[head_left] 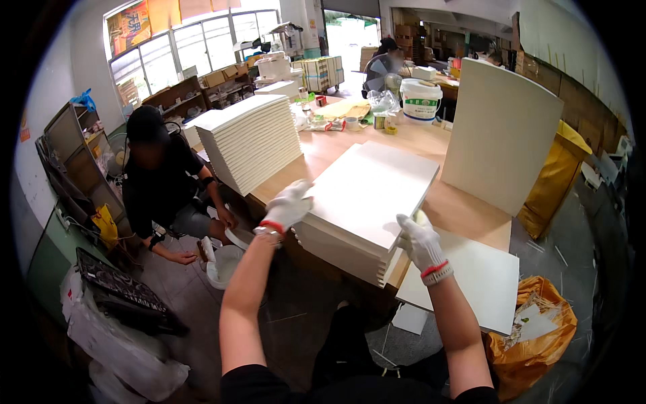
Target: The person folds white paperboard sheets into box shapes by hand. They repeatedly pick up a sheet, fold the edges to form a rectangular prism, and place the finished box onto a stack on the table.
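Note:
A white board lies on top of a stack of similar white boards at the table's near edge. My left hand, in a white knit glove with a red cuff, grips the board's left edge. At its near right corner my right hand, gloved the same way, holds the edge with the thumb uppermost. The fingers beneath the board are partly hidden. The top board sits slightly askew over the boards below it.
A taller stack of white boards stands at the left, an upright panel at the right. Beside my right forearm lies a flat white board. An orange sack holds scraps. A seated person works beside a white bucket.

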Available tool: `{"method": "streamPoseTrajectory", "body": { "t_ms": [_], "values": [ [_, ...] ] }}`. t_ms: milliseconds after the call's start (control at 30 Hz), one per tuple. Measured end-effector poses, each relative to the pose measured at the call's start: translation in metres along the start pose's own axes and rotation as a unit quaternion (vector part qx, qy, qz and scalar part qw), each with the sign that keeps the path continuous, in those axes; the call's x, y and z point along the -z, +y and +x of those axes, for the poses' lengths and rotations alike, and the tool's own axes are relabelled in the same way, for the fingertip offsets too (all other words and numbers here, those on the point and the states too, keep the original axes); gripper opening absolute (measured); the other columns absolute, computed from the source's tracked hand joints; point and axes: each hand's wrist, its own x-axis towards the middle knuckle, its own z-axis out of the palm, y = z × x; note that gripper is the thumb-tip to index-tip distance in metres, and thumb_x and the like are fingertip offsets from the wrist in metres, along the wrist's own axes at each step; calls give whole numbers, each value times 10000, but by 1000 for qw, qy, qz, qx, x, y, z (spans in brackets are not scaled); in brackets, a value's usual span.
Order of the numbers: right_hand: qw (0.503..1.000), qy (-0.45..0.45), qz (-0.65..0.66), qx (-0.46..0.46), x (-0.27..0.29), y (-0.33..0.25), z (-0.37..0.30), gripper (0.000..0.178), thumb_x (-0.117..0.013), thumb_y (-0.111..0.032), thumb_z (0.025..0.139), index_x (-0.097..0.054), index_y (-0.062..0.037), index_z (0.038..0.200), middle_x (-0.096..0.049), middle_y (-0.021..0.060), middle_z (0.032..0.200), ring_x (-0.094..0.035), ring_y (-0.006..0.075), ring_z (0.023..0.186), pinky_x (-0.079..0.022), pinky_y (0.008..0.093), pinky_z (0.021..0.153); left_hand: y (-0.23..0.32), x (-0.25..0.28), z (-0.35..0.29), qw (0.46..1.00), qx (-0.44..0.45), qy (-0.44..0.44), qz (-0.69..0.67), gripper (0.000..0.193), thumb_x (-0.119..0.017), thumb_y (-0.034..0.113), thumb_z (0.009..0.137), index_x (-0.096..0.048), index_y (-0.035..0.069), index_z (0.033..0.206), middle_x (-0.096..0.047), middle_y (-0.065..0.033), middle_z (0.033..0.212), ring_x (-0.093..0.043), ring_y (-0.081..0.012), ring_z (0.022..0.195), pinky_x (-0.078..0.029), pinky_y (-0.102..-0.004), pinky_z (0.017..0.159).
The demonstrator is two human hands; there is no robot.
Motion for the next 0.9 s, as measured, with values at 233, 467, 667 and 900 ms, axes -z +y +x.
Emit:
{"method": "streamPoseTrajectory", "body": {
  "t_ms": [233,467,667,900],
  "values": [
    [856,14,-467,222,13,26,-61,670,-745,-422,858,-503,58,1259,-564,250,1103,-645,353,922,-556,428,758,-69,-4,-27,977,23,-79,-196,383,-714,49,879,-644,28,1255,-665,-28,1141,-592,-75,887,-501,-237,773],
    [751,14,-585,307,0,28,-56,663,-785,-384,821,-495,-2,1280,-540,272,1083,-629,405,849,-543,436,688,-89,-17,-22,970,12,7,-243,270,-760,-88,762,-718,-12,1018,-678,-68,1194,-626,-96,913,-549,-246,779],
    [765,-5,-570,299,-2,25,-53,640,-797,-351,811,-503,-15,1270,-532,241,1062,-613,388,833,-531,431,690,-100,-25,-25,961,-47,57,-266,224,-727,-139,753,-710,-20,943,-677,-80,1086,-643,-137,926,-560,-256,783],
    [769,0,-558,312,-3,25,-51,608,-813,-322,797,-529,-10,1235,-520,219,1028,-580,361,833,-508,422,706,-112,-28,-27,925,-54,27,-375,304,-548,-226,794,-696,-45,989,-642,-115,1167,-654,-203,1019,-597,-334,899]
  ]
}}
